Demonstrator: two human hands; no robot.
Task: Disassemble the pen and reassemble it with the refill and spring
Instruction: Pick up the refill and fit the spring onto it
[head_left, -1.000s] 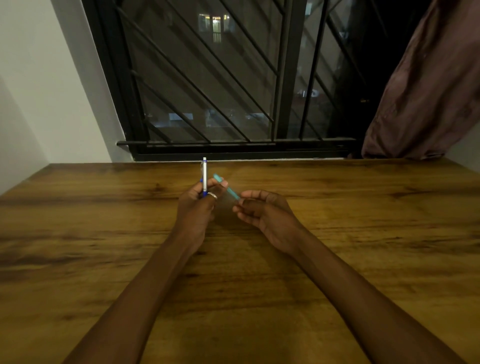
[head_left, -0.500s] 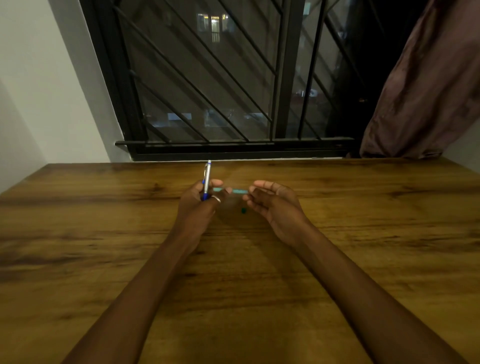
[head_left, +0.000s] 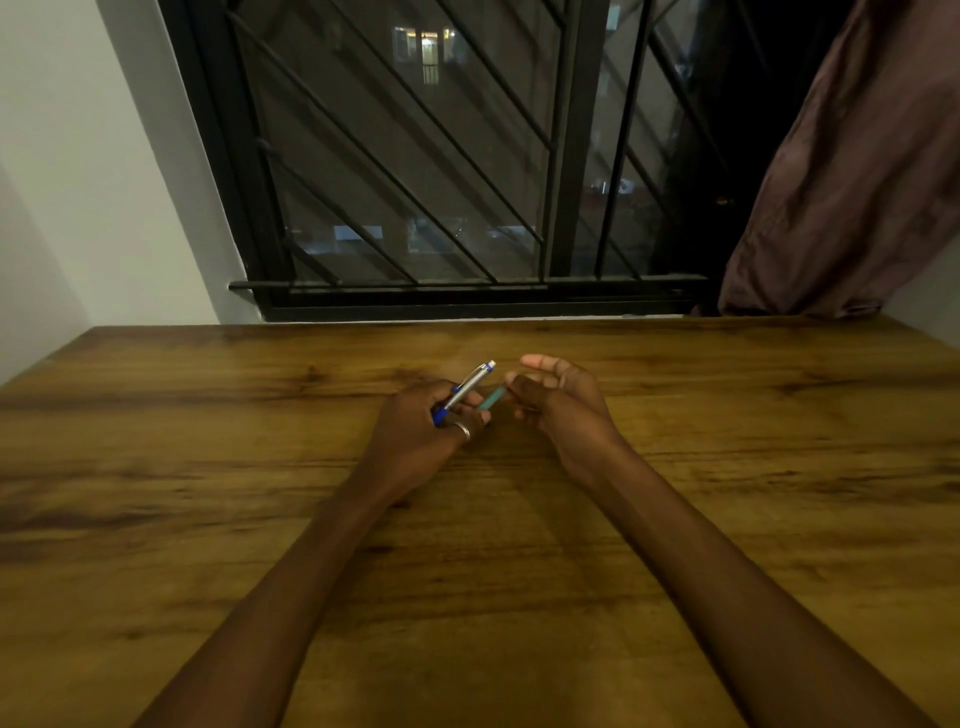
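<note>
My left hand (head_left: 415, 441), with a ring on one finger, grips a silver pen barrel (head_left: 467, 387) with blue ends; the barrel tilts up and to the right. A teal refill (head_left: 491, 399) lies slanted just below the barrel, between both hands. My right hand (head_left: 558, 402) pinches the refill's right end with its fingertips, the other fingers curled loosely. The refill's lower left end reaches my left hand's fingers. No spring is visible.
Both hands hover over a brown wooden table (head_left: 727, 467). A barred dark window (head_left: 441, 182) runs along the table's far edge, a brown curtain (head_left: 857, 182) hangs at the right, and a white wall (head_left: 104, 182) stands at the left.
The pen barrel has tipped from upright to leaning right. The teal refill swung from pointing up-left to slanting down-left toward my left hand, and my right hand moved closer.
</note>
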